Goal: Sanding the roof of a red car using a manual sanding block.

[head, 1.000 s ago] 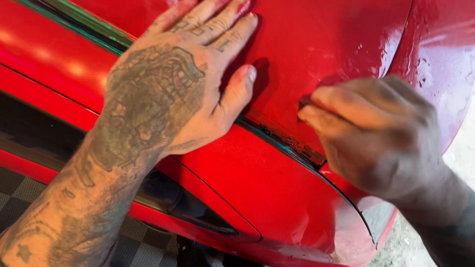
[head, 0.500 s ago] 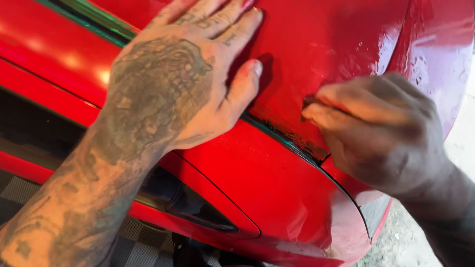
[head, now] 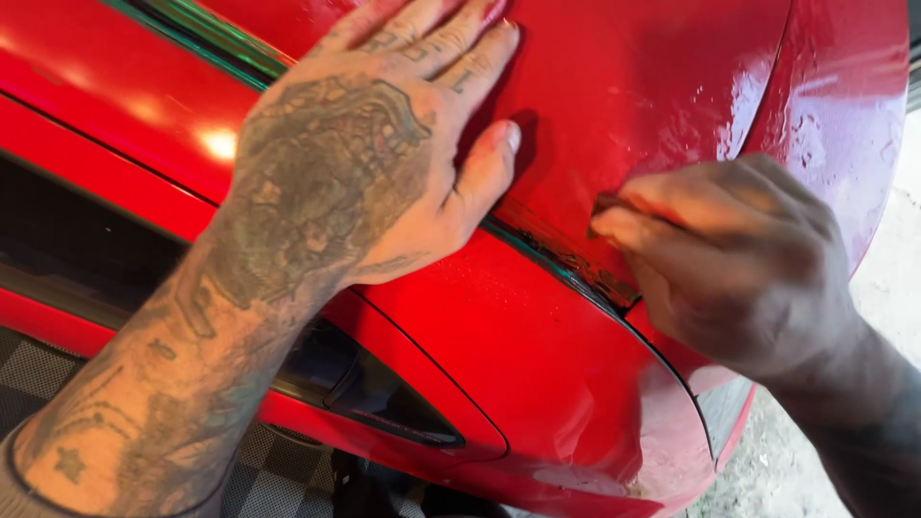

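Two hands work on one glossy red car body panel [head: 614,86]. Fingertips [head: 614,219] of the right hand [head: 739,269] are pinched tight together at the dark seam [head: 576,269] between panels, apparently gripping or scraping something there; what they hold is too small to tell. Spread flat and open, the left hand [head: 374,163] grips nothing and presses its palm on the panel just beside the seam, likely bracing the surface. Further out, a lower red panel [head: 537,384] curves down toward a grey checkered floor [head: 38,374].
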